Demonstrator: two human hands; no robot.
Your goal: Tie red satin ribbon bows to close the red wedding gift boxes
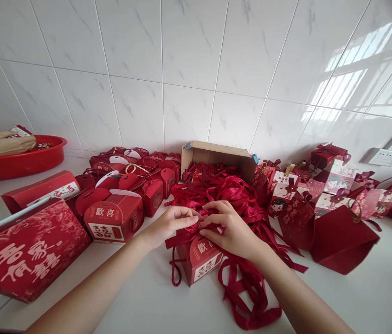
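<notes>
A small red gift box (201, 262) with gold and white printing stands on the white table in front of me. A dark red ribbon (183, 239) lies across its top. My left hand (175, 223) pinches the ribbon at the box's top from the left. From the right, the bent fingers of my right hand (231, 228) close on the ribbon at the same spot, partly hiding it. A twisted red cord (175, 273) hangs at the box's left side. Loose ribbon (251, 297) trails onto the table beside my right forearm.
Behind the box, a ribbon pile (216, 190) spills from a cardboard box (221, 150). Several red gift boxes (112, 215) stand left, more boxes (342, 236) right. At far left, another person's hands (3, 144) hold a small packet over a red basin (25, 162).
</notes>
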